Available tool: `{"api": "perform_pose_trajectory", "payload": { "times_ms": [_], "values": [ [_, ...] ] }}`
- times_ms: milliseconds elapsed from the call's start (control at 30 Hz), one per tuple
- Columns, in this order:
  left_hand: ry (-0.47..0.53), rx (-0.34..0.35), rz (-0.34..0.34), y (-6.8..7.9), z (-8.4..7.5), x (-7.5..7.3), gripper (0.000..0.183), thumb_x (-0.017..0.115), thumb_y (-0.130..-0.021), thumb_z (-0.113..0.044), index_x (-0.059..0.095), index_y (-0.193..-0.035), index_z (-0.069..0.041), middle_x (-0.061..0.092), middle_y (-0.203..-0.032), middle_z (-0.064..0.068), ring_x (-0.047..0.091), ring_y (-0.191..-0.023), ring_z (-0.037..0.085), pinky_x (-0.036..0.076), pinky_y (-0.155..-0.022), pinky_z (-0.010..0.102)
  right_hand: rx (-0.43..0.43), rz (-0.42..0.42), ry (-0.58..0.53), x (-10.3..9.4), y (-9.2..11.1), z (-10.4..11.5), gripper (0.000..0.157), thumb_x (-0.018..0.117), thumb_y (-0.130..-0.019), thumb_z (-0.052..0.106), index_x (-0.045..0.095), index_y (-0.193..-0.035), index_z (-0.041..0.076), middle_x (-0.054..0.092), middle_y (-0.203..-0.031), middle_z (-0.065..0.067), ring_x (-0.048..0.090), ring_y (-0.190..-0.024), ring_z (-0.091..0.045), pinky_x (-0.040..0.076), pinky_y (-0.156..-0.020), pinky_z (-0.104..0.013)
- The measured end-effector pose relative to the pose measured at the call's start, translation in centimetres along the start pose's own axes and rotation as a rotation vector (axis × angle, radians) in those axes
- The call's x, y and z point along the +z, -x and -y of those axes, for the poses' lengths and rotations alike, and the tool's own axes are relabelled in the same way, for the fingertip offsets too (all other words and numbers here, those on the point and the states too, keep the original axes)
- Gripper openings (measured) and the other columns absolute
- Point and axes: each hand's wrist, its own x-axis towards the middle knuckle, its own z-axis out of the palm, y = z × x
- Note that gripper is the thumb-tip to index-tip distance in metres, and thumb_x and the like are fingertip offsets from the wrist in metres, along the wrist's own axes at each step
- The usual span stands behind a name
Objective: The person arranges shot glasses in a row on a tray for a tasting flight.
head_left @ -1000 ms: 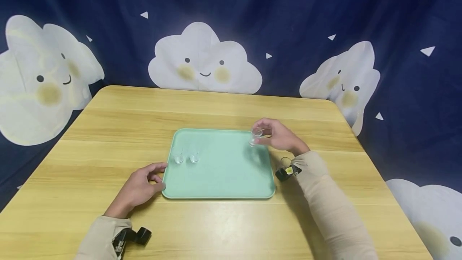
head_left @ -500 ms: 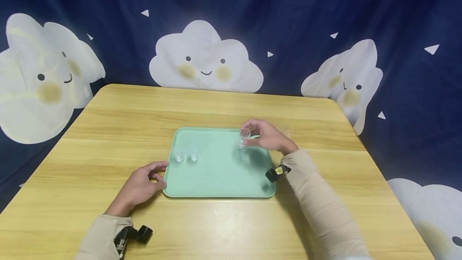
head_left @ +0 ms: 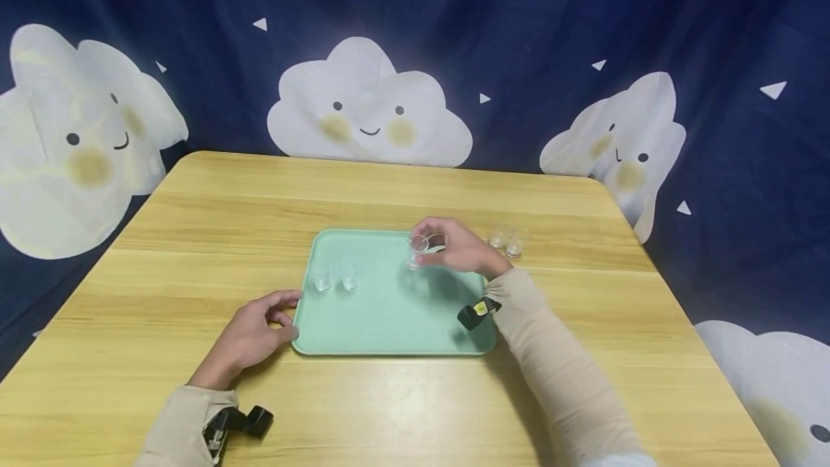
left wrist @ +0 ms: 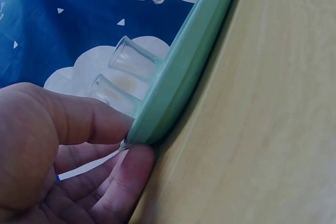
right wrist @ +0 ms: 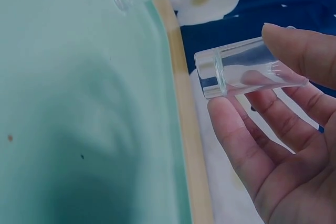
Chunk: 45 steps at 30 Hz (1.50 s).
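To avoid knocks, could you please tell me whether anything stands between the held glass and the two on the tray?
Nothing visible does: only bare tray separates the held glass from the two glasses on it.

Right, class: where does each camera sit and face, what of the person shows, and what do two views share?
Head: on the head, facing forward and down at the tray; left hand, right hand and both sleeves show.
Left wrist: on that wrist, facing along the tray's edge toward the curtain; left hand close, part of the right hand distant.
Right wrist: on that wrist, facing the held glass and tray; only the right hand shows.
Both wrist views share the held glass.
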Motion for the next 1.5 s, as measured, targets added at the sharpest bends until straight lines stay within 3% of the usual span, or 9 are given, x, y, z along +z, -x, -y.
{"api": "perform_pose_trajectory", "payload": {
  "times_ms": [367,567,1067,1500],
  "values": [
    [-0.011,0.001,0.005,0.6,0.6,0.2,0.053,0.069,-0.081,-0.005,0.056,-0.132,0.000,0.063,-0.116,0.010,0.057,-0.084,0.017,0.043,-0.074,0.034,-0.034,0.048,0.009,1.9,-0.8,-0.8,0.029,0.073,-0.081,-0.004,0.060,-0.107,-0.002,0.061,-0.101,-0.013,0.062,-0.093,-0.023,0.048,-0.090,-0.040],
    [-0.006,0.014,-0.009,0.2,0.3,0.1,0.052,0.068,-0.081,-0.005,0.056,-0.132,-0.001,0.062,-0.116,0.010,0.057,-0.085,0.018,0.043,-0.074,0.032,-0.046,0.031,-0.010,2.4,-1.3,-0.5,0.031,0.072,-0.080,-0.006,0.059,-0.108,-0.003,0.060,-0.100,-0.014,0.062,-0.092,-0.025,0.048,-0.090,-0.043],
    [-0.007,0.011,-0.002,0.0,0.2,0.0,0.053,0.068,-0.081,-0.006,0.055,-0.133,-0.002,0.063,-0.116,0.010,0.057,-0.086,0.018,0.044,-0.073,0.032,-0.046,0.068,0.019,3.4,-2.3,-0.6,0.031,0.073,-0.081,-0.004,0.060,-0.108,-0.001,0.061,-0.099,-0.010,0.061,-0.093,-0.022,0.049,-0.090,-0.037],
    [-0.006,0.015,0.000,-0.1,0.2,0.0,0.054,0.070,-0.081,-0.006,0.056,-0.132,-0.001,0.063,-0.115,0.010,0.057,-0.085,0.017,0.044,-0.072,0.032,-0.051,0.088,0.003,4.5,-2.9,-0.8,0.031,0.072,-0.081,-0.006,0.059,-0.109,-0.004,0.060,-0.102,-0.017,0.061,-0.093,-0.024,0.048,-0.091,-0.038]
  ]
}}
